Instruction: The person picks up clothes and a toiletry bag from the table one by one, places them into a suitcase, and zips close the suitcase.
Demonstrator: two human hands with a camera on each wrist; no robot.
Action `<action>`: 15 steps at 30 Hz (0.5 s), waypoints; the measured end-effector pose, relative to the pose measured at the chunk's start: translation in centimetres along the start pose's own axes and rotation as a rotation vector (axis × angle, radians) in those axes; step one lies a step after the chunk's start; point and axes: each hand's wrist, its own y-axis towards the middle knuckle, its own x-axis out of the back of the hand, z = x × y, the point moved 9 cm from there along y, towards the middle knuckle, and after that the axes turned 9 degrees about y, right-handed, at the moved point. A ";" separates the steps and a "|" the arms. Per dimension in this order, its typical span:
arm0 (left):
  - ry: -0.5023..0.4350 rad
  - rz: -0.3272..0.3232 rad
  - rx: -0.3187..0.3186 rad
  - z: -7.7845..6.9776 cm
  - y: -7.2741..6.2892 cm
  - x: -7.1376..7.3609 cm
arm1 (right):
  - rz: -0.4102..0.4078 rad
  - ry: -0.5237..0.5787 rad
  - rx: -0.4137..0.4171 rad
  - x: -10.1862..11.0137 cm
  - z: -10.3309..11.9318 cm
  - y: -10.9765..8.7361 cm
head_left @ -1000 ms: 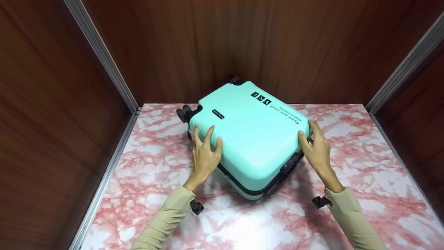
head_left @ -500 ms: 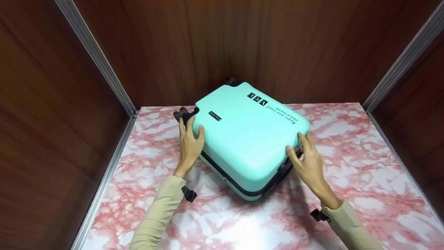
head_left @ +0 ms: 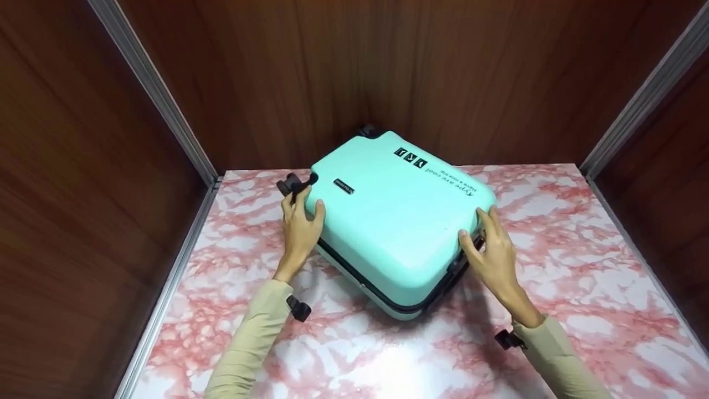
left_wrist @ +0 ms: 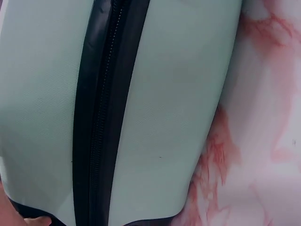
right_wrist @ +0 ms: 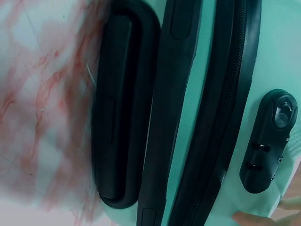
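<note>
A mint-green hard-shell suitcase (head_left: 399,216) lies flat, turned at an angle, with black lettering on its top face. My left hand (head_left: 301,231) holds its left corner, fingers by the black wheel (head_left: 289,184) and thumb on the shell's edge. At the right corner my right hand (head_left: 494,257) grips the shell, thumb and fingers spread along the edge. A black zipper band (left_wrist: 106,113) runs down the side in the left wrist view. The right wrist view shows a combination lock (right_wrist: 269,141), a black carry handle (right_wrist: 124,103) and fingertips (right_wrist: 254,220) below the lock.
The suitcase rests on a red-and-white marbled surface (head_left: 232,321). Dark wood-grain panels (head_left: 343,66) stand behind and at both sides, joined by grey metal corner rails (head_left: 160,94). The far wheel is close to the back panel.
My left hand has slid left along the suitcase to the wheel corner. The right hand has shifted nearer, along the handle side. The suitcase has hardly moved.
</note>
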 end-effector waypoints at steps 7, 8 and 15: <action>0.104 -0.066 -0.049 -1.0 -1.9 0.4 | 0.001 0.023 -0.047 0.0 -1.5 2.1; 0.112 -0.071 -0.052 -1.0 -2.1 0.5 | 0.002 0.032 -0.055 0.0 -1.8 2.3; 0.091 -0.035 0.003 -0.1 -2.3 1.1 | 0.030 0.091 -0.087 -0.3 -1.6 1.8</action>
